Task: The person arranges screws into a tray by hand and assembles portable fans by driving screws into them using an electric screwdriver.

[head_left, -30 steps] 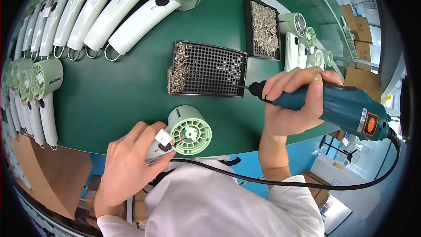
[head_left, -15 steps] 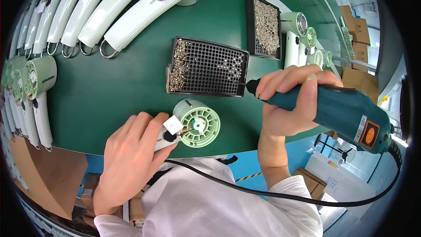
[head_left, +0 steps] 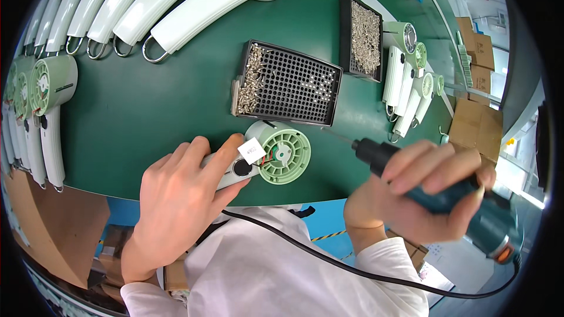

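Note:
My left hand (head_left: 182, 194) is closed round the white handle of a hair-dryer-like housing (head_left: 284, 154). Its round pale green head faces up, showing radial vanes, a white hub and red and green wires. A white paper tag (head_left: 251, 151) sits where head and handle join. In my right hand (head_left: 435, 191) is a corded teal electric screwdriver (head_left: 490, 220), blurred by motion. Its thin bit points left, with the tip near the front right corner of a black perforated screw tray (head_left: 294, 85). Loose screws fill the tray's left end, and some holes at right hold screws.
A second black box (head_left: 364, 38) full of screws stands behind to the right. Similar white-handled housings (head_left: 202, 12) lie in rows at the far left, left edge and right. The screwdriver's black cord (head_left: 329, 252) crosses my lap. Cardboard boxes (head_left: 476, 123) stand beyond the green table.
My right hand has drawn the screwdriver down and right, its bit coming away from the tray. The left hand still holds the housing, and the whole view has shifted slightly.

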Motion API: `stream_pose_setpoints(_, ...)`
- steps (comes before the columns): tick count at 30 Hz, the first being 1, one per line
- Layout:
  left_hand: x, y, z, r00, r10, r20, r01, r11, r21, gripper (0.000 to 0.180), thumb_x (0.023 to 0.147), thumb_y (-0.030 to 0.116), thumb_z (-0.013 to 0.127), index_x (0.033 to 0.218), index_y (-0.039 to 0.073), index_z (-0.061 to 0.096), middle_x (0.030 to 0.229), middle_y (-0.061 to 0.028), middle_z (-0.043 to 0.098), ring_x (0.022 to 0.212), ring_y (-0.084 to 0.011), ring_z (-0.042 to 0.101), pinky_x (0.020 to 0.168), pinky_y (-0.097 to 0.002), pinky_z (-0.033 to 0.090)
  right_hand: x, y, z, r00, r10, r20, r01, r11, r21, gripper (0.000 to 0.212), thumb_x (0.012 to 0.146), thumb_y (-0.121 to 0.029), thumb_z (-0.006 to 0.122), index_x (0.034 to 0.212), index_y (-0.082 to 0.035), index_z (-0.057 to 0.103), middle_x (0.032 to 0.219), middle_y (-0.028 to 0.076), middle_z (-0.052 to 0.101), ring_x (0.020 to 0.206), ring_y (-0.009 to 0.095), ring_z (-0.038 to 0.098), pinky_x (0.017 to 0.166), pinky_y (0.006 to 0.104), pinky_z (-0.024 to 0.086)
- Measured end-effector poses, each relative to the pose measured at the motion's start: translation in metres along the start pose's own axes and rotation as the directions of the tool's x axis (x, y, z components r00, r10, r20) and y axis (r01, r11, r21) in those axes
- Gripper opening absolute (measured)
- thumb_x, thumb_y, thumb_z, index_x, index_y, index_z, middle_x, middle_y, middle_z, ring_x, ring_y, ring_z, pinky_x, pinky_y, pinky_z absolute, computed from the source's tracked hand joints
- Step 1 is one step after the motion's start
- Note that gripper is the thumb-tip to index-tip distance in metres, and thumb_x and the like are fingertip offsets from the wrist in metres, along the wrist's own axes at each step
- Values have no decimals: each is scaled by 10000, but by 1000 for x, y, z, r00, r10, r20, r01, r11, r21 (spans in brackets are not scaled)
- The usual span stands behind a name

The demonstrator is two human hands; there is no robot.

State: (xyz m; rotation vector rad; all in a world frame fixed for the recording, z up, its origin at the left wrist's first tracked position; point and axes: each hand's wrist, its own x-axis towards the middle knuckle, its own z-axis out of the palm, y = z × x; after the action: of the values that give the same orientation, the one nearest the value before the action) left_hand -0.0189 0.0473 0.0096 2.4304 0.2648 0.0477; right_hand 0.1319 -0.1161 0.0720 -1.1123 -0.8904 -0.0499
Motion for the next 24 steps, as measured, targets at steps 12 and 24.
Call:
stream_pose_setpoints(12, -1, -1, 0, 1000, 0, 25, 0, 1000, 1, 508, 656, 169, 802, 1132, 84, 648, 767, -62, 507, 671, -232, 570, 589, -352, 466, -15, -7, 11, 997, -12, 74, 14, 999, -32, 291, 938, -234, 481, 1115, -7, 436, 689, 96, 456, 380, 191, 423, 342, 323, 424)
stream_pose_setpoints(24, -1, -1, -1, 999, 0, 35, 1, 1000, -15, 501, 672, 179, 794, 1143, 87, 651, 752, -56, 505, 685, -229, 576, 590, -358, 474, -28, 1, 14, 988, 100, 119, -82, 985, -151, 255, 947, -232, 489, 1128, -72, 405, 701, 105, 494, 407, 214, 487, 359, 348, 480)
